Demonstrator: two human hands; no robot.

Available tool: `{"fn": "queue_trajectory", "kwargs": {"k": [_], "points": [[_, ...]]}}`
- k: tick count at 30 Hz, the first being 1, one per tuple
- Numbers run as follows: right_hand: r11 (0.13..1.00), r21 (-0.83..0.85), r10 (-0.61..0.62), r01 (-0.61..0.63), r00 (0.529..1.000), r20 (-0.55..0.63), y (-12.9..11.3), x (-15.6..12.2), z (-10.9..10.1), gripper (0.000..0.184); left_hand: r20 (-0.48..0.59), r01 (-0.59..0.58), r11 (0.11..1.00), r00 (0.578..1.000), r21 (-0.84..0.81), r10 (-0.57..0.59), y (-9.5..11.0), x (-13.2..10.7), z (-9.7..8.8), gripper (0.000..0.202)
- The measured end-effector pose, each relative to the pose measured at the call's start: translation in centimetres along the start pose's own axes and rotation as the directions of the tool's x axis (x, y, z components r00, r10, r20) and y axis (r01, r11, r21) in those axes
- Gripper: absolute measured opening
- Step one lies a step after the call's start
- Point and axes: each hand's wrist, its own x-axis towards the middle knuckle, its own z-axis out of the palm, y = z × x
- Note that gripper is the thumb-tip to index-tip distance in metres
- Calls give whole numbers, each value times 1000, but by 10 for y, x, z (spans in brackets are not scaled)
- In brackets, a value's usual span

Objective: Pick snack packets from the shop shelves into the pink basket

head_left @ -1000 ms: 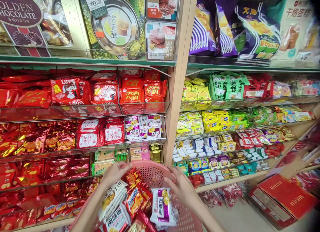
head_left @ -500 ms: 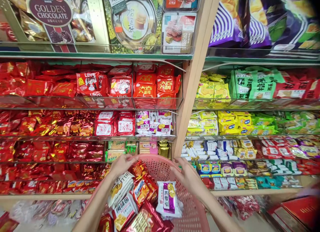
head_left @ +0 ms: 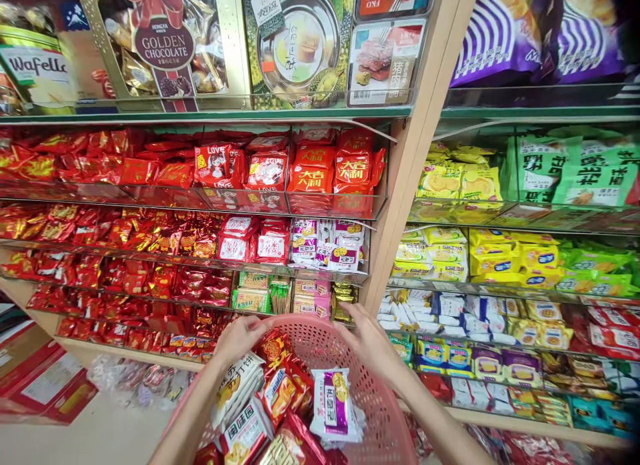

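Note:
A pink perforated plastic basket [head_left: 373, 385] is in front of me at the bottom of the head view. My left hand [head_left: 243, 341] is closed on its far rim at the left, and my right hand [head_left: 367, 341] curls over the rim on the right. Inside lie wrapped snacks: a white and purple biscuit packet [head_left: 331, 403], white soda cracker packets [head_left: 239, 388], a red and orange snack bag [head_left: 280, 388], a white and red packet [head_left: 246, 430] and a big red bag [head_left: 295, 445]. My forearms hide the basket's sides.
Shelves behind clear ledges hold red packets [head_left: 313, 175], yellow packets [head_left: 515, 258] and green bags [head_left: 590, 168]. A wooden post [head_left: 420, 118] divides them. Gift boxes [head_left: 165, 51] stand on the upper shelf. A red carton [head_left: 45, 378] and plastic bags [head_left: 150, 381] are at lower left.
My view has turned left, so the shelves sit farther right and a carton shows at lower left. My right hand has moved slightly left along the basket rim.

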Motion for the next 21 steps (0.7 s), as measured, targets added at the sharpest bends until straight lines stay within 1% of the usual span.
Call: {"fn": "queue_trajectory", "kwargs": {"k": [3, 6, 10, 13, 15, 17, 19, 21], "points": [[1000, -3, 14, -13, 1000, 19, 6, -4, 4, 50, 4, 26, 999, 1000, -22, -26, 0, -4, 1, 58], [999, 3, 32, -32, 999, 3, 12, -7, 6, 49, 16, 29, 1000, 999, -4, -29, 3, -3, 1, 57], [996, 0, 91, -91, 994, -57, 20, -8, 11, 48, 38, 4, 999, 999, 50, -5, 10, 6, -1, 56], [993, 0, 117, -117, 990, -73, 24, 2, 21, 48, 50, -35, 997, 998, 73, 31, 16, 15, -2, 57], [992, 14, 129, -129, 991, -43, 25, 16, 30, 47, 65, -64, 996, 996, 67, 60, 19, 20, -2, 56], [989, 44, 137, -138, 990, 20, 25, 32, 41, 46, 85, -85, 995, 993, 50, 81, 20, 24, 0, 57], [987, 72, 138, -144, 986, 91, 23, 46, 51, 42, 106, -107, 994, 989, 32, 103, 18, 27, 2, 57], [986, 84, 131, -144, 981, 146, 21, 54, 61, 42, 117, -137, 990, 984, 23, 133, 13, 30, 3, 56]]}}
